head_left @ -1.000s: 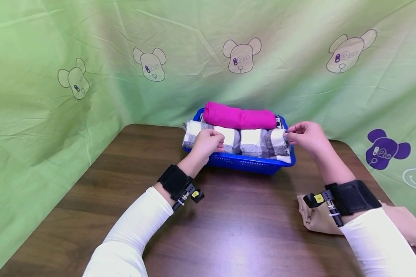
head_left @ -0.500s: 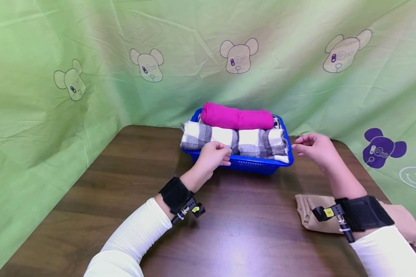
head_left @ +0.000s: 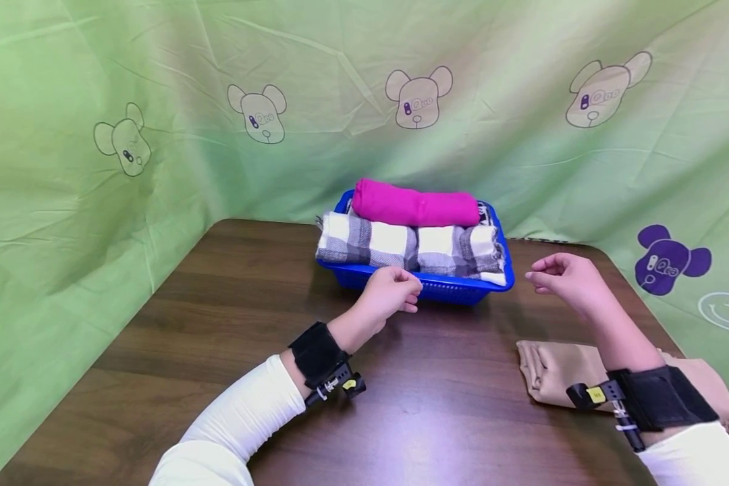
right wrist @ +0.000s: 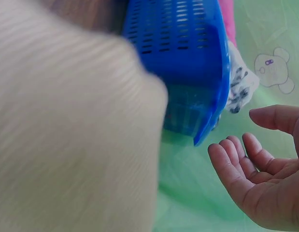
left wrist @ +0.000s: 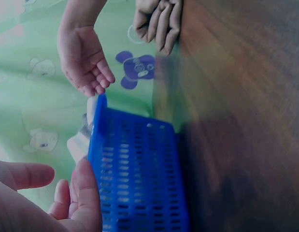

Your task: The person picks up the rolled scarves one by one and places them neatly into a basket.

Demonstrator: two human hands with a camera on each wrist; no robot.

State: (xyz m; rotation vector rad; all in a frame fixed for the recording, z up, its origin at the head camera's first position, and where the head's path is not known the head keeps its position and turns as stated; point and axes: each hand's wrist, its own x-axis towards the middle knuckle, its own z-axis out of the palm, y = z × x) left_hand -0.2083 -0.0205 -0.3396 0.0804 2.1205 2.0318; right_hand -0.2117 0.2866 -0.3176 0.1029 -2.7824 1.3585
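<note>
A rolled plaid cloth [head_left: 395, 246] in white and grey, with fringed ends, lies in the front of a blue plastic basket [head_left: 455, 291]. Behind it is a rolled bright pink cloth [head_left: 419, 206]. My left hand [head_left: 389, 295] hovers in front of the basket's near wall, fingers loosely bent and holding nothing. To the right of the basket, apart from it, my right hand [head_left: 570, 278] is in the air with relaxed fingers. The left wrist view shows a gap between left thumb and fingers. A folded beige cloth [head_left: 559, 374] lies partly under the right forearm.
The brown wooden table [head_left: 364, 418] carries everything. A green curtain [head_left: 328, 108] printed with bear heads hangs behind and at the sides. Each wrist wears a black strap with a small camera. A blurred pale shape [right wrist: 67, 125] covers the left of the right wrist view.
Both hands have drawn back from the basket toward the viewer and shifted right. A second ago the left was over the plaid roll and the right was at its right end. The cloths stay put.
</note>
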